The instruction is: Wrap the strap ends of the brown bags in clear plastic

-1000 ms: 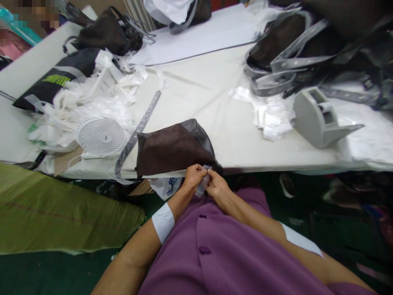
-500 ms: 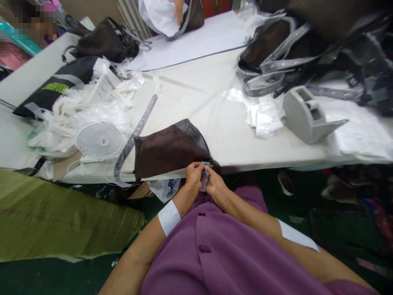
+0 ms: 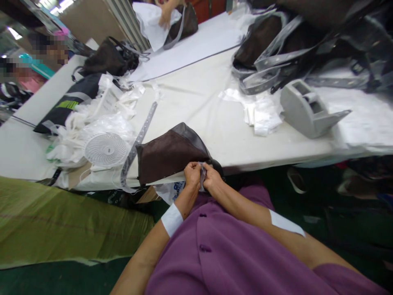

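Note:
A dark brown handbag (image 3: 172, 153) with a black end lies along the table's front edge. At its near right corner, my left hand (image 3: 192, 175) and my right hand (image 3: 211, 178) pinch a small clear plastic wrap (image 3: 202, 174) between them, fingertips almost touching. What lies inside the wrap is hidden by the fingers. A plastic-covered grey strap with studs (image 3: 143, 129) extends from the bag's left side, its lower end looping over the table edge.
Left stand a white fan (image 3: 107, 149) and crumpled plastic (image 3: 106, 125). Right are a grey tape dispenser (image 3: 302, 108), white pieces (image 3: 265, 114) and more wrapped bags (image 3: 260, 45). Across the table a co-worker's hand (image 3: 166, 16) holds white sheeting. Green cloth (image 3: 61, 225) hangs lower left.
My view has tilted and shifted slightly. My fingertips have drawn closer together on the plastic wrap, and less of it shows. The co-worker's hand and white sheeting have moved.

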Demonstrator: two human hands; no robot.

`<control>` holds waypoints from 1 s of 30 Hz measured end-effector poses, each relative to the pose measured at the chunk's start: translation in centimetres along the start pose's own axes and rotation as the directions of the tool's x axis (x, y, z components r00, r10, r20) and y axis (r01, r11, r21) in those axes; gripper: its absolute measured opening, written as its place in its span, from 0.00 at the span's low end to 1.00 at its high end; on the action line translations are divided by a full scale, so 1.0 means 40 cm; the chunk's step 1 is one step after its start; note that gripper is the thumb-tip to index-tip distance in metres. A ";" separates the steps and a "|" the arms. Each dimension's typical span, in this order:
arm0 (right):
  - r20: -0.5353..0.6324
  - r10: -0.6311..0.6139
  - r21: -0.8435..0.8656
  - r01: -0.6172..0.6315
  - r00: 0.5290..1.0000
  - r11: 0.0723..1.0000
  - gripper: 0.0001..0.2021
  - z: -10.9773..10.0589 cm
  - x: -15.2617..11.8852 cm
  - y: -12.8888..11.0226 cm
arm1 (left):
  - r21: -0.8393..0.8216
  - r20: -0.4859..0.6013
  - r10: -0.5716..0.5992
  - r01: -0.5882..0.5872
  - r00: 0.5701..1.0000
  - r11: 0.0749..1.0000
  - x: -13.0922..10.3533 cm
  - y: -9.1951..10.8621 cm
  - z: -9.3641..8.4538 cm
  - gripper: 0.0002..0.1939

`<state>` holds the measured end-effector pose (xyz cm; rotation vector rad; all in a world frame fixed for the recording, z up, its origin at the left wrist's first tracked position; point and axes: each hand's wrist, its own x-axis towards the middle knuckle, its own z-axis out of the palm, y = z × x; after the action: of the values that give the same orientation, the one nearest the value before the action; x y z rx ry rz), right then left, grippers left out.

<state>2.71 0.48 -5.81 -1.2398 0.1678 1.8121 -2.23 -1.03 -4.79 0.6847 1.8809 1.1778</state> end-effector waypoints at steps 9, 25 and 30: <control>-0.069 0.200 0.194 -0.184 0.977 0.964 0.08 0.003 -0.008 -0.016 | -0.008 0.044 -0.056 0.056 0.997 0.998 -0.020 0.016 -0.003 0.09; -0.109 0.127 -0.065 -0.135 0.986 0.989 0.09 -0.017 -0.057 -0.069 | 0.356 0.136 0.201 -0.237 0.970 0.904 0.006 0.020 -0.029 0.07; -0.157 0.077 -0.032 -0.083 0.985 0.996 0.10 0.018 -0.056 -0.069 | 0.307 0.135 0.256 -0.286 0.957 0.908 -0.007 0.021 -0.023 0.05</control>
<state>4.46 1.15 -2.71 -1.4208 0.2752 1.7933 -2.84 -1.34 -3.70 1.1960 1.9645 0.9884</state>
